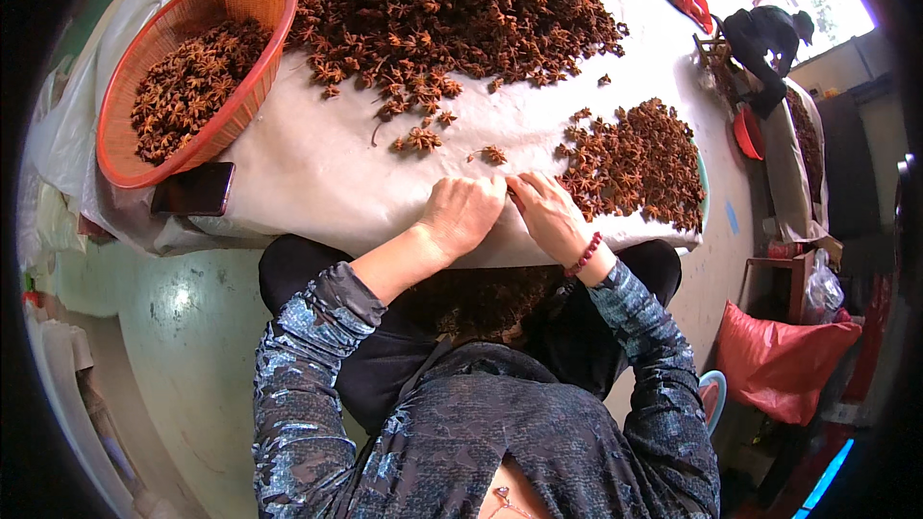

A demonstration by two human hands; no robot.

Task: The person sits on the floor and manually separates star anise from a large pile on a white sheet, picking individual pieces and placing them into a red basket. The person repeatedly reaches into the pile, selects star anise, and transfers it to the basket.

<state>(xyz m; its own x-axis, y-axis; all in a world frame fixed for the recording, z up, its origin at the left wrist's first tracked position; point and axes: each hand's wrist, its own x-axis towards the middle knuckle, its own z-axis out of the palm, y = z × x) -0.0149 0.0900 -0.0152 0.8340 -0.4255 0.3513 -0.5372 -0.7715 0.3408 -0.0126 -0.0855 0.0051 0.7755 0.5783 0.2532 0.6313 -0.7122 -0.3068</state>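
My left hand (465, 213) and my right hand (551, 213) meet above the near edge of a pale sheet-covered table (332, 180). Their fingertips pinch a small dark piece, mostly hidden, perhaps star anise. Just beyond the fingers lies a loose star anise (494, 154), and a small cluster of star anise (422, 139) rests farther left. A big heap of dried star anise (433, 7) covers the far part of the table. To the right of my right hand is a smaller pile of star anise (634, 158). A red bracelet circles my right wrist.
An orange plastic basket (281, 36) with star anise leans at the left, beside a dark smartphone (193, 189). Another person (764, 43) bends over a second table at the far right. A red sack (782, 357) stands on the floor at right.
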